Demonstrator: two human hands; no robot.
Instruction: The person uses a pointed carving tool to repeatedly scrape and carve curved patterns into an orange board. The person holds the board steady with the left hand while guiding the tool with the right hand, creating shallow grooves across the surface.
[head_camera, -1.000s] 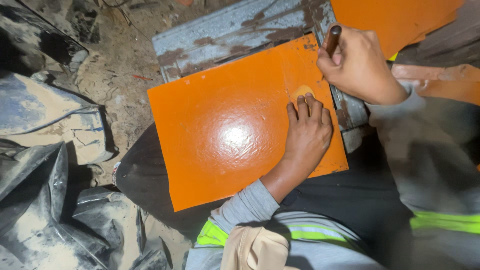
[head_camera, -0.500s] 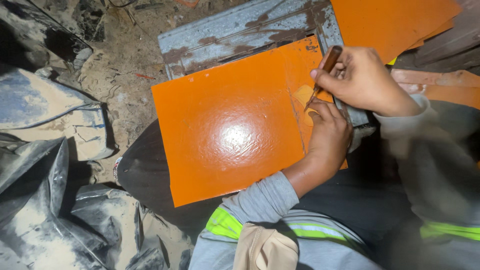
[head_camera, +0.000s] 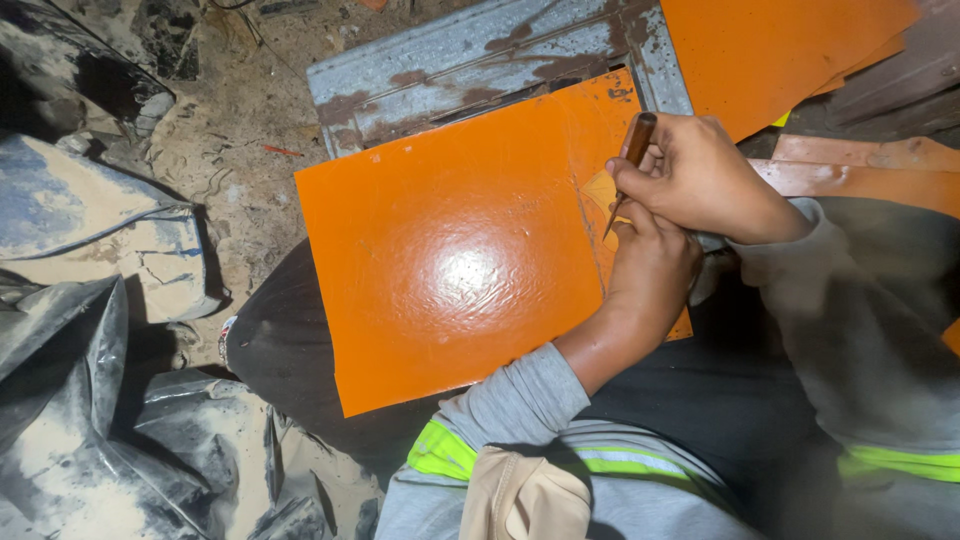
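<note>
Dusty ground (head_camera: 240, 130) fills the upper left, with crumpled grey sacking (head_camera: 90, 400) heaped along the left edge and bottom corner. A worn grey metal sheet (head_camera: 450, 70), streaked with rust, lies at the top centre, and partly over it rests the large orange sheet (head_camera: 450, 250), glossy, tilted a little, with a bright glare near its middle; its lower part lies over the person's dark-clothed lap. More orange sheets (head_camera: 780, 50) are stacked at the upper right, and paler orange strips (head_camera: 860, 165) reach in from the right edge just behind the right wrist. Grey sleeves with yellow-green reflective bands cross the bottom of the view and hide the sheet's lower right corner. The left hand (head_camera: 650, 270) lies palm down near the sheet's right edge, fingers pressed flat on the orange surface. The right hand (head_camera: 700, 180) is closed around a slim brown-handled tool (head_camera: 630, 160), held like a pen, its point set on the sheet just above the left hand's fingertips. A small pale patch (head_camera: 598, 190) shows beside the tip; it may be scraped paint, though glare makes that hard to judge.
</note>
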